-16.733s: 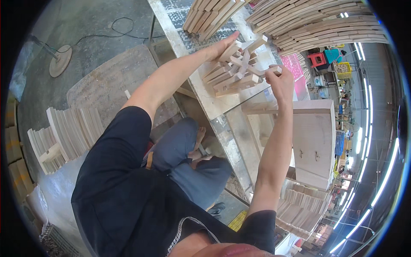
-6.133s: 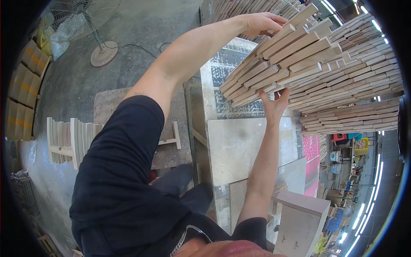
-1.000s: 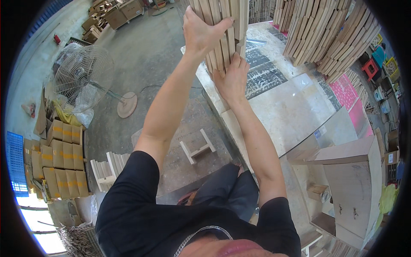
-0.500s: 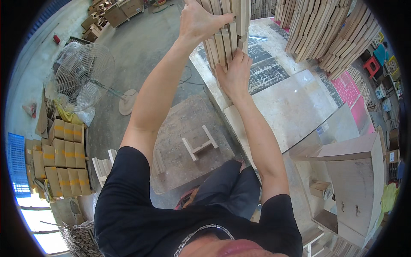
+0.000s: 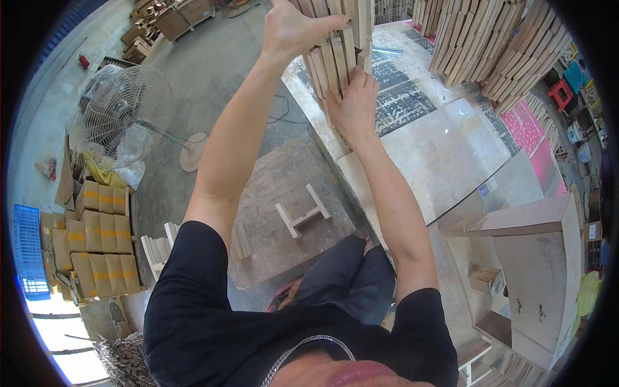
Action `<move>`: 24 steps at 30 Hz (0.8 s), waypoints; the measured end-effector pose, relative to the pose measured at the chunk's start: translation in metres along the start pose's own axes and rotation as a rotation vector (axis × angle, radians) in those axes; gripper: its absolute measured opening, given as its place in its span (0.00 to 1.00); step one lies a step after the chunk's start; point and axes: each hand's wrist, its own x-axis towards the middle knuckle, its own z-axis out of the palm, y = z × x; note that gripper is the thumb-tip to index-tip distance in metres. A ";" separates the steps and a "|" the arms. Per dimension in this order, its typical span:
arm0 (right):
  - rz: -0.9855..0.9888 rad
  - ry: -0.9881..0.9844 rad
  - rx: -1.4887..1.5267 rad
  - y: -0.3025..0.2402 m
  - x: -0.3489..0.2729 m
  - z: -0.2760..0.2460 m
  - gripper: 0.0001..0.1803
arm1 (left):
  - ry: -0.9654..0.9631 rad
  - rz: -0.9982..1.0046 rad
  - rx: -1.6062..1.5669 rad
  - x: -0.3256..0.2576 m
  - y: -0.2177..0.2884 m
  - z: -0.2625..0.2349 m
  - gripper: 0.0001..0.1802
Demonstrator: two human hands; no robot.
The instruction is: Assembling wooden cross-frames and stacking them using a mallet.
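Note:
At the top of the view, a tall stack of pale wooden slats [image 5: 330, 59] stands on the left part of the workbench. My left hand [image 5: 293, 31] is closed on the stack's left side, its thumb stretched across the slats and its other fingers partly cut off by the top edge. Lower down, my right hand [image 5: 354, 106] grips the slats near their bottom end, thumb on the near face and fingers curled over the right side. An H-shaped wooden frame [image 5: 303, 211] lies on the board below my arms.
More stacks of wooden slats [image 5: 474, 42] stand at the far right of the workbench [image 5: 445, 161]. A large wire fan [image 5: 127, 119] is at the left, above piled cardboard boxes [image 5: 103, 232]. On the right side sits a wooden cabinet [image 5: 535, 290]. The brown board [image 5: 271, 187] rests low before me.
Both hands keep their grip on the slats. My left hand and the upper slats have shifted slightly left; the whole view has moved a little.

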 end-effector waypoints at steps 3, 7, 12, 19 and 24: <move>-0.017 0.000 0.003 -0.007 0.004 0.001 0.39 | -0.002 -0.001 -0.042 0.005 -0.028 0.001 0.50; -0.012 -0.002 -0.009 -0.008 0.004 0.002 0.38 | 0.226 0.229 0.018 0.018 -0.057 0.019 0.51; -0.031 0.011 -0.036 -0.002 0.004 0.003 0.37 | 0.120 0.139 0.067 0.017 -0.039 0.010 0.47; -0.047 0.006 -0.051 0.000 0.005 0.002 0.36 | 0.047 -0.003 0.069 0.017 -0.038 0.011 0.43; -0.033 -0.026 -0.075 -0.004 0.008 0.003 0.36 | -0.065 0.042 -0.111 0.034 -0.070 0.005 0.51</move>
